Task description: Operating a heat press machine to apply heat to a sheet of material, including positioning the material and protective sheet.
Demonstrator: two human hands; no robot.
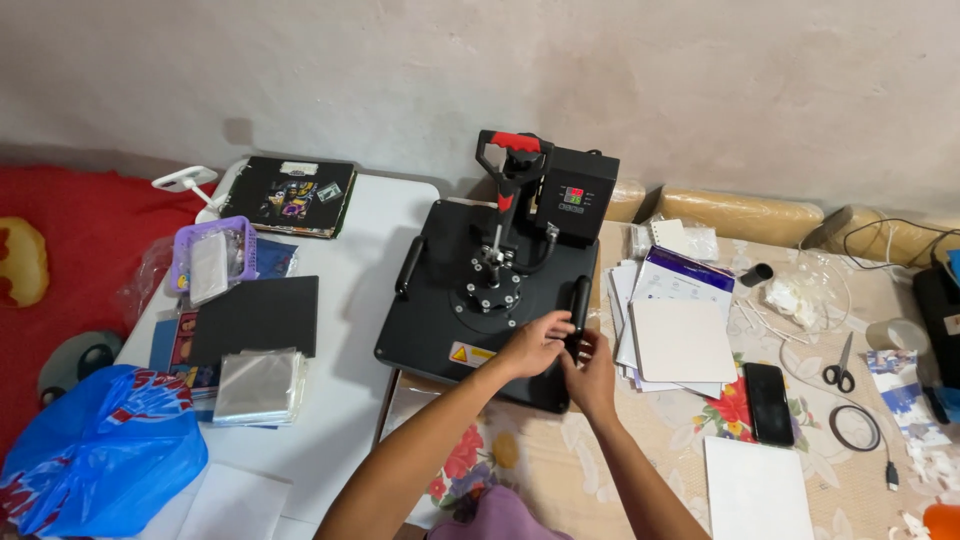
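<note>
Meeting at the centre of the frame, the left hand (535, 343) and right hand (590, 375) are curling fingers around the side handle (579, 305) of the black heat press (480, 300); gripping evenly, away from the platen, seems wisest.

Both my forearms are reaching forward and upward from the lower edge of the view, converging toward the centre. My left hand (535, 343) is lying palm down, its fingers (556, 324) curling forward. My right hand (590, 375) is meeting it from the right, its fingertips touching the left hand's fingers. Both wrists are bare and nearly straight.
</note>
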